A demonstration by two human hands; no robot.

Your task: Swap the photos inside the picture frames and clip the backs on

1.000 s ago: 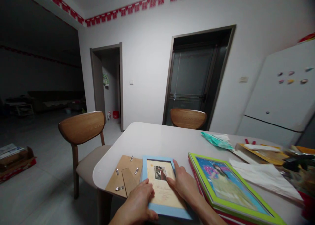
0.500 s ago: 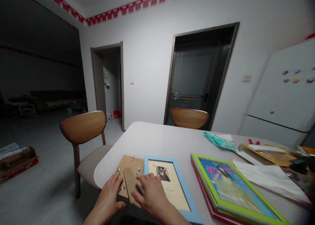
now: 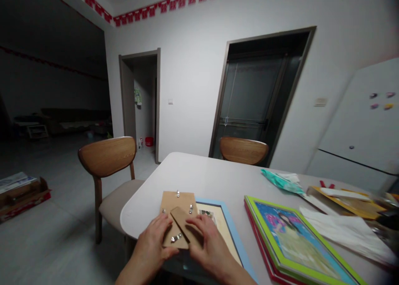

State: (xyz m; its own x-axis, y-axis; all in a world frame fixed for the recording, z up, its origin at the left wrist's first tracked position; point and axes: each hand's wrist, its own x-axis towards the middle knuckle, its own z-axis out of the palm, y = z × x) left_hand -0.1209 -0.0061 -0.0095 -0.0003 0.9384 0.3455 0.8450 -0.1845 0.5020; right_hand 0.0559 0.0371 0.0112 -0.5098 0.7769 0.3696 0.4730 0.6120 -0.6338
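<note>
A brown picture frame backboard (image 3: pixel 170 199) with small metal clips lies in front of me, its right part over the left side of a light-blue picture frame (image 3: pixel 232 218). A brown stand leg (image 3: pixel 183 221) slants across the backboard. My left hand (image 3: pixel 152 241) is closed on the board's left side, its thumb along the near edge. My right hand (image 3: pixel 213 243) grips the right side at the stand leg, fingers on top and thumb at the near end. Part of a small photo and cream mount show inside the blue frame.
To the right, a green picture frame (image 3: pixel 293 239) is stacked on a red one (image 3: pixel 260 243). Beyond lie a teal-and-white packet (image 3: pixel 282 181), white sheets (image 3: pixel 346 231) and a yellow envelope (image 3: pixel 355 204). Wooden chairs (image 3: pixel 107 156) stand at the white table (image 3: pixel 199 172).
The backboard has shifted right and turned slightly, now covering the blue frame's left side. Both hands have moved right with it, and the stand leg slants more. The camera view has shifted slightly.
</note>
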